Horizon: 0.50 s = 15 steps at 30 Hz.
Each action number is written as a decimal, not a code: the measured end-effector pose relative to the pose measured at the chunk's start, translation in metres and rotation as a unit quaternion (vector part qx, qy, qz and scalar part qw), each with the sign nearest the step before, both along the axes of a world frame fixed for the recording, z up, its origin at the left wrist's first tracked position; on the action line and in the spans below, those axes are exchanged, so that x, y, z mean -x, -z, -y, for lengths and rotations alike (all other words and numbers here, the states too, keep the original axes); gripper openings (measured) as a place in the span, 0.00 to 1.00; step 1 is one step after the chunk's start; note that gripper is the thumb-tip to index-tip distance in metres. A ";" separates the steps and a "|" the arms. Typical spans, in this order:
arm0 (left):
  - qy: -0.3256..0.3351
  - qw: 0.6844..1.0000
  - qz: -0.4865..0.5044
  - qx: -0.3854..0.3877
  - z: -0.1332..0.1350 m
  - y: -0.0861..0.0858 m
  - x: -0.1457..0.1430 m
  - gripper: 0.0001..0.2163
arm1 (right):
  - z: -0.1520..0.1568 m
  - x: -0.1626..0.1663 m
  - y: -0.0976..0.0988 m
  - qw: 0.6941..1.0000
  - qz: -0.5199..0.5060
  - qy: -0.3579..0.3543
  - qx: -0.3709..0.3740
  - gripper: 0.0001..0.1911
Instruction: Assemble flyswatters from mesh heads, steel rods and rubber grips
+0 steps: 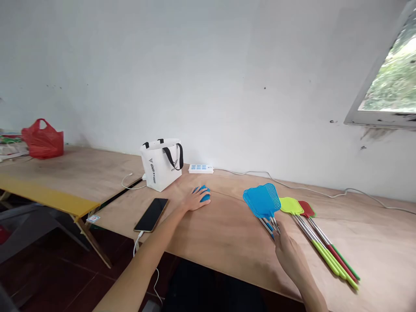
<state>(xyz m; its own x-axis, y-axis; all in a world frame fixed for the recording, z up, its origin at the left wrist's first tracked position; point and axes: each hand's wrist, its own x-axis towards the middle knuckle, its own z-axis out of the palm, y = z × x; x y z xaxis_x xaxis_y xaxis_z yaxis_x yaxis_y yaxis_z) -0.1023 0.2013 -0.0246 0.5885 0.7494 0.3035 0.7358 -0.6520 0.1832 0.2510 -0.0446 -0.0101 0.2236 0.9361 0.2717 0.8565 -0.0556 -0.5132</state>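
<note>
My left hand (194, 200) rests on the wooden table with its fingers curled over a small blue thing (205, 197), perhaps a folded cloth; most of it is covered. On the right, my right hand (286, 242) is closed round the metal shafts of several blue fly swatters (261, 200), their mesh heads stacked and pointing away from me. Just right of them lie yellow-green fly swatters (291, 205) with metal shafts and matching handles. Beside those, a red fly swatter (306, 209) partly covers a green one, whose handle (352, 269) shows.
A phone (151, 215) with a white cable lies left of my left arm. Behind it stands a white tote bag (159, 169). A power strip (200, 169) and its cord (273, 178) run along the wall. Far left, a red plastic bag (43, 141) sits on another table.
</note>
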 end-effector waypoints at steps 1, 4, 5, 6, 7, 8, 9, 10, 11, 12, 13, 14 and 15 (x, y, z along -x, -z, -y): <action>-0.003 1.000 0.001 -0.001 -0.003 -0.001 0.000 0.22 | 0.000 -0.001 0.003 1.000 0.001 -0.005 -0.006 0.29; -0.005 1.000 0.004 -0.003 -0.007 -0.007 0.001 0.21 | 0.002 -0.003 0.006 1.000 0.001 -0.009 -0.015 0.29; -0.005 1.000 0.005 -0.004 -0.007 -0.009 0.000 0.21 | 0.003 -0.002 0.005 1.000 -0.003 -0.011 -0.013 0.29; -0.004 1.000 0.003 -0.007 -0.005 -0.011 0.000 0.21 | 0.005 0.000 0.002 1.000 -0.010 -0.014 -0.009 0.28; -0.004 1.000 0.003 -0.010 -0.002 -0.013 -0.001 0.22 | 0.006 0.003 -0.001 1.000 -0.021 -0.020 -0.003 0.27; -0.003 1.000 0.012 -0.014 0.003 -0.015 -0.002 0.23 | 0.007 0.007 -0.005 0.999 -0.035 -0.027 0.005 0.26; -0.003 0.999 0.033 -0.014 0.009 -0.018 -0.004 0.25 | 0.008 0.012 -0.010 0.998 -0.047 -0.035 0.010 0.25; -0.006 0.997 0.071 -0.008 0.016 -0.020 -0.008 0.27 | 0.008 0.017 -0.014 0.998 -0.054 -0.045 0.008 0.25; -0.010 0.992 0.129 0.009 0.025 -0.023 -0.012 0.28 | 0.008 0.022 -0.018 0.997 -0.053 -0.055 0.001 0.25; -0.015 0.979 0.199 0.046 0.036 -0.026 -0.018 0.30 | 0.008 0.027 -0.022 0.997 -0.043 -0.069 -0.012 0.24; -0.032 0.954 0.283 0.097 0.048 -0.029 -0.025 0.31 | 0.008 0.032 -0.025 0.995 -0.026 -0.088 -0.025 0.23; -0.037 0.916 0.359 0.178 0.062 -0.033 -0.032 0.32 | 0.009 0.037 -0.029 0.993 -0.006 -0.110 -0.035 0.21; -0.021 0.866 0.418 0.275 0.077 -0.037 -0.040 0.34 | 0.010 0.041 -0.032 0.990 0.016 -0.136 -0.037 0.20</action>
